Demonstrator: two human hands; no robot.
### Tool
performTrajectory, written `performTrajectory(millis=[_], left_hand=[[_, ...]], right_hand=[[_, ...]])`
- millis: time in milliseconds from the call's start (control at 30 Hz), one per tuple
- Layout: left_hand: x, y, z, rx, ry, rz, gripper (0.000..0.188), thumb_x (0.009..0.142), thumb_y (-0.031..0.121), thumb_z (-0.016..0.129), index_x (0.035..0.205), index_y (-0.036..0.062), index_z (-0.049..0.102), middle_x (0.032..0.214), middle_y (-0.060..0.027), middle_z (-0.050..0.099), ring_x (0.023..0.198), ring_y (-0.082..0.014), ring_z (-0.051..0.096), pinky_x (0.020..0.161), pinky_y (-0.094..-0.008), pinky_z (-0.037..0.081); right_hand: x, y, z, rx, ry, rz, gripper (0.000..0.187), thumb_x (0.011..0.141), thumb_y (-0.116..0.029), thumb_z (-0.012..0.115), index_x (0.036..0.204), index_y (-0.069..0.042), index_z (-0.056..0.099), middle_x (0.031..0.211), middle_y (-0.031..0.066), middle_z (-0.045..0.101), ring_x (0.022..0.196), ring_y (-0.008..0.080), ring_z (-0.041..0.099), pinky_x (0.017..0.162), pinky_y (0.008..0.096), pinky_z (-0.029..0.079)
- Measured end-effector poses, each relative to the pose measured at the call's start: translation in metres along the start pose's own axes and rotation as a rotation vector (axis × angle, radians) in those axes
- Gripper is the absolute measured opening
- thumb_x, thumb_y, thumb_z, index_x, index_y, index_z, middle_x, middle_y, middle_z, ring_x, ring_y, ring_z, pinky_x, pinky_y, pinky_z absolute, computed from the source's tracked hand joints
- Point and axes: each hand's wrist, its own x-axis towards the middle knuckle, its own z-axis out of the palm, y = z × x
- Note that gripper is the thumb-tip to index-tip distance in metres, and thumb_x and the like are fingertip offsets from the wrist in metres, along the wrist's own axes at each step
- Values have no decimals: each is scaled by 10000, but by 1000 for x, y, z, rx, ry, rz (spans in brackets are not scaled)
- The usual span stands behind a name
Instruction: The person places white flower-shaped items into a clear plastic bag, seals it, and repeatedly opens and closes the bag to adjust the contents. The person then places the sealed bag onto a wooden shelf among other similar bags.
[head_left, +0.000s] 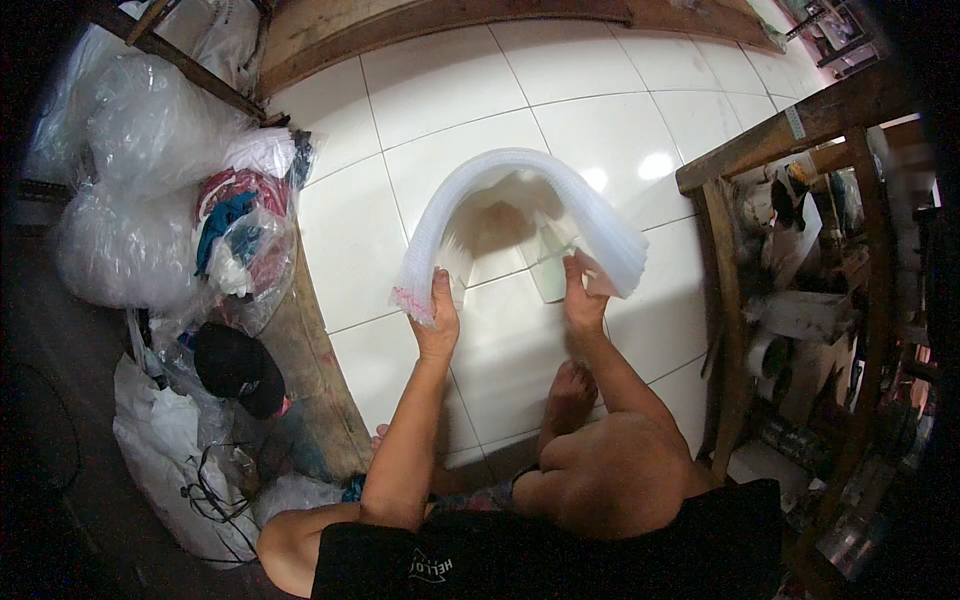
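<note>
A thick stack of whitish, translucent plastic sheets (505, 160) is bent into an arch above the tiled floor. Its left end carries pink marks, and its right end fans out in layers. My left hand (436, 318) is closed round the left end, thumb on the inner side. At the other end, my right hand (584, 303) grips the stack, its thumb pointing up and its fingers mostly hidden. Beneath the arch, a pale greenish flat patch (549, 265) shows near my right hand; I cannot tell what it is.
Bulging clear plastic bags (130, 240) and bundled cloth (235, 215) are piled at the left, with a black cap (235, 365) nearer me. A wooden plank (315, 375) borders the white tiles (445, 80). Cluttered wooden shelving (722, 280) stands at the right. My bare foot (570, 390) rests below my right hand.
</note>
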Motion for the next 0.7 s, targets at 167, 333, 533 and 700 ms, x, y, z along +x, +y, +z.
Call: performTrajectory(millis=[167,333,533,700], left_hand=[[23,11,-4,3,194,94,377,966,291,534,1079,-57,625,996,-184,657,940,-331,609,855,-391,456],[76,59,-51,-158,41,-236,445,938,346,564,1087,-69,622,1009,-173,662,951,-219,611,859,-344,454],[88,82,-117,-364,-91,-359,404,932,279,559,1126,-74,592,1091,-144,629,989,-217,577,866,-351,446],[50,134,-177,-691,-48,-606,421,949,258,548,1216,-67,549,1177,-137,591,1062,-241,563,908,-374,447]], right_hand=[[20,-33,7,-73,13,-155,245,932,-147,606,1062,58,643,1011,121,676,952,223,619,890,331,465],[74,-102,-2,-265,-218,-354,233,926,-168,624,1093,-8,647,933,138,712,848,181,664,764,321,502],[89,-236,16,-493,-436,-252,250,850,-214,639,1033,-45,659,939,175,689,856,317,669,785,387,510],[49,-354,45,-741,-393,-333,221,806,-204,667,995,-91,678,851,169,683,803,352,660,748,431,519]])
